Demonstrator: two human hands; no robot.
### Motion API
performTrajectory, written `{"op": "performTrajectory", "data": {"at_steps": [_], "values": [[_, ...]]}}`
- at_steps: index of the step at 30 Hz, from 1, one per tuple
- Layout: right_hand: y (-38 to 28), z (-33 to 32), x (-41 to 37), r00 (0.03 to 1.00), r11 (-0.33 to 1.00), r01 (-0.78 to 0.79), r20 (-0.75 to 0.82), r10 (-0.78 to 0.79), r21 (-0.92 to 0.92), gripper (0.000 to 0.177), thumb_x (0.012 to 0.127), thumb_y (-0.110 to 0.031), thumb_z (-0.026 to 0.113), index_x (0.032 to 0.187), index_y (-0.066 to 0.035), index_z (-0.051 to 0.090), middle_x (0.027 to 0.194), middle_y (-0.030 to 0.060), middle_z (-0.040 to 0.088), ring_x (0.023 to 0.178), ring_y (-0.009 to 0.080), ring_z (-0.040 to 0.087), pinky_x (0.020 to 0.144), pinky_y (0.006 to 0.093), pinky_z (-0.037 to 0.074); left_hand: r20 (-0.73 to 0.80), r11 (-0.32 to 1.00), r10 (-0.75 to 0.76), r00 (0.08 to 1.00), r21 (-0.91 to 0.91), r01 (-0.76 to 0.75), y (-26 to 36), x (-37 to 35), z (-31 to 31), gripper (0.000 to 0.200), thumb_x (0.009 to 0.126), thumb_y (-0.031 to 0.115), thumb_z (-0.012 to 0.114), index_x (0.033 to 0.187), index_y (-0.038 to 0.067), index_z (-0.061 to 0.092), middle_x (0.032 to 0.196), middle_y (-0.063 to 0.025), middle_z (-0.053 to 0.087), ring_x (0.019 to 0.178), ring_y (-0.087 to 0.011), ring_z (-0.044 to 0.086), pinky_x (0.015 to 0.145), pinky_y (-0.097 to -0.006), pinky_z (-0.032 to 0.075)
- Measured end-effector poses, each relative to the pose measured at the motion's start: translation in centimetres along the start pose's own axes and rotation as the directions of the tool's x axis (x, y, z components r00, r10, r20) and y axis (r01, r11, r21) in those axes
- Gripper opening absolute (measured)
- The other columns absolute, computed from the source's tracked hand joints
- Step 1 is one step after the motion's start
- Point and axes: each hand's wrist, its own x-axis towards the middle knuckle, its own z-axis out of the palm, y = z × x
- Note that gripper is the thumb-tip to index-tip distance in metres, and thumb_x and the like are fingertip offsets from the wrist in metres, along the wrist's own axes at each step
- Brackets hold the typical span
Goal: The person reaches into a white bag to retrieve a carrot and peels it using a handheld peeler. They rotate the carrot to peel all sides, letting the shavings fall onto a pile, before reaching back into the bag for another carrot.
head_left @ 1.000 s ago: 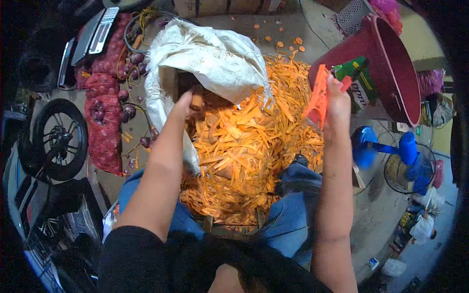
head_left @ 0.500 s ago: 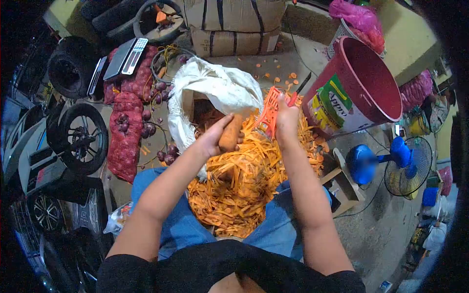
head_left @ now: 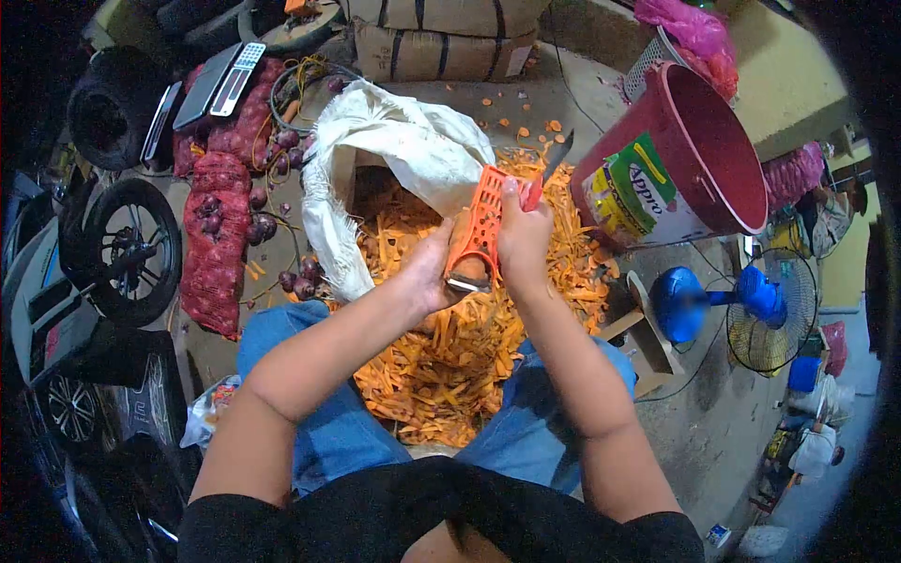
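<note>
My left hand is closed around a carrot, mostly covered by the tool over it. An orange plastic peeler, with slots in its body, lies against the carrot in my right hand. A knife with a red handle sticks out of the same right hand, its dark blade pointing up and away. Below both hands, between my knees, spreads a heap of carrot peelings. Just beyond my left hand, a white woven sack gapes, with carrots and peelings at its mouth.
A dark red bucket stands at the right, near a blue fan. Red mesh bags of onions lie at the left, with a scale on top. Taped cardboard boxes sit behind. Carrot slices are scattered on the floor.
The peeler has moved left and down onto the carrot; before, the hands were apart. My left hand has come slightly right and lower. The whole view has shifted a little.
</note>
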Motion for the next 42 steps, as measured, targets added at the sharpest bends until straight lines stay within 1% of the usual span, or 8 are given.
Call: {"op": "performTrajectory", "data": {"at_steps": [5, 12, 15, 22, 28, 30, 34, 42], "values": [[0.1, -0.2, 0.8, 0.997, 0.998, 0.054, -0.066, -0.051, 0.045, 0.022, 0.080, -0.019, 0.046, 0.069, 0.000, 0.048, 0.056, 0.0012, 0.047, 0.052, 0.0087, 0.040, 0.048, 0.0254, 0.034, 0.053, 0.984, -0.016, 0.998, 0.177, 0.006, 0.4, 0.2, 0.9, 0.039, 0.085, 0.035, 0.021, 0.099, 0.006, 0.044, 0.083, -0.0073, 0.054, 0.069, -0.0174, 0.054, 0.061, -0.0306, 0.047], [1.0, -4.6, 7.2, 0.894, 0.926, -0.119, -0.444, -0.058, -0.360, 0.025, 0.080, -0.018, 0.045, 0.064, 0.000, 0.049, 0.053, 0.0012, 0.047, 0.048, 0.0089, 0.041, 0.045, 0.0275, 0.034, 0.116, 0.904, -0.141, 0.983, 0.419, 0.080, -0.4, -1.0, 1.2, 0.037, 0.084, 0.035, 0.031, 0.103, 0.006, 0.044, 0.093, -0.0093, 0.053, 0.078, -0.0179, 0.055, 0.071, -0.0317, 0.045], [0.0, -3.8, 6.0, 0.939, 0.977, -0.125, -0.298, 0.173, 0.174, 0.023, 0.079, -0.018, 0.045, 0.066, 0.001, 0.049, 0.056, 0.0042, 0.049, 0.050, 0.0113, 0.043, 0.048, 0.0286, 0.035, 0.090, 0.969, -0.096, 0.991, 0.236, 0.073, 0.6, 0.8, -0.7, 0.037, 0.083, 0.035, 0.031, 0.099, 0.006, 0.046, 0.088, -0.0075, 0.054, 0.075, -0.0164, 0.055, 0.067, -0.0317, 0.046], [-1.1, 0.2, -0.1, 0.987, 0.959, 0.163, 0.051, -0.155, -0.234, 0.024, 0.080, -0.020, 0.045, 0.073, 0.003, 0.049, 0.062, 0.0063, 0.052, 0.056, 0.0119, 0.045, 0.051, 0.0284, 0.037, 0.055, 0.970, 0.060, 0.997, 0.231, -0.071, 0.4, 0.3, 0.2, 0.037, 0.084, 0.035, 0.030, 0.098, 0.005, 0.046, 0.088, -0.0062, 0.054, 0.074, -0.0160, 0.055, 0.061, -0.0287, 0.047], [1.2, -5.3, 7.6, 0.893, 0.929, 0.037, -0.405, -0.196, -0.369, 0.023, 0.079, -0.021, 0.045, 0.072, 0.000, 0.051, 0.059, 0.0013, 0.049, 0.052, 0.0092, 0.043, 0.047, 0.0258, 0.035, 0.002, 0.754, -0.089, 0.996, 0.653, 0.067, -0.9, -2.9, 2.3, 0.040, 0.084, 0.037, 0.029, 0.102, 0.005, 0.044, 0.092, -0.0072, 0.052, 0.081, -0.0161, 0.053, 0.067, -0.0309, 0.045], [0.0, -5.6, 7.3, 0.914, 0.975, -0.001, -0.395, -0.089, -0.222, 0.022, 0.079, -0.019, 0.045, 0.070, 0.000, 0.049, 0.059, 0.0016, 0.049, 0.053, 0.0094, 0.043, 0.047, 0.0262, 0.035, 0.014, 0.890, -0.156, 0.988, 0.436, 0.134, -0.1, -2.7, 2.5, 0.038, 0.082, 0.041, 0.030, 0.097, 0.008, 0.043, 0.074, -0.0045, 0.050, 0.059, -0.0144, 0.050, 0.049, -0.0280, 0.046], [-1.3, -2.3, 3.7, 0.972, 0.988, 0.139, -0.182, -0.148, -0.062, 0.021, 0.080, -0.019, 0.046, 0.068, -0.002, 0.047, 0.058, 0.0012, 0.047, 0.052, 0.0094, 0.041, 0.046, 0.0266, 0.033, 0.140, 0.949, -0.085, 0.987, 0.313, 0.038, 1.2, 0.8, -1.0, 0.039, 0.083, 0.039, 0.028, 0.101, 0.009, 0.045, 0.087, -0.0050, 0.054, 0.077, -0.0150, 0.054, 0.063, -0.0306, 0.046], [-0.6, -0.7, 1.4, 0.965, 0.957, 0.231, -0.081, -0.248, -0.175, 0.019, 0.078, -0.016, 0.047, 0.069, 0.000, 0.045, 0.054, 0.0064, 0.043, 0.049, 0.0139, 0.039, 0.047, 0.0285, 0.033, 0.084, 0.891, -0.018, 0.996, 0.454, -0.022, 0.9, -0.5, 1.2, 0.038, 0.084, 0.037, 0.026, 0.101, 0.007, 0.044, 0.085, -0.0051, 0.054, 0.068, -0.0155, 0.055, 0.058, -0.0275, 0.047]]}}
